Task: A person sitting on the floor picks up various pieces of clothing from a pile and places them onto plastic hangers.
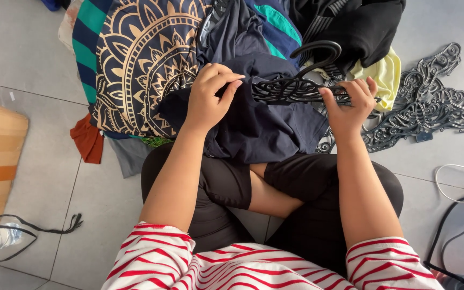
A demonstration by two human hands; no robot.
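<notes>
Both hands pinch: left grip (210,96) on navy garment (259,129), right grip (350,102) on black hanger (291,88).

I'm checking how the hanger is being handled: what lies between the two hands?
In the head view, the black ornate hanger spans from left hand to right hand, over the dark navy garment.

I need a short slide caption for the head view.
Left hand grips navy garment; right hand holds black hanger.
</notes>
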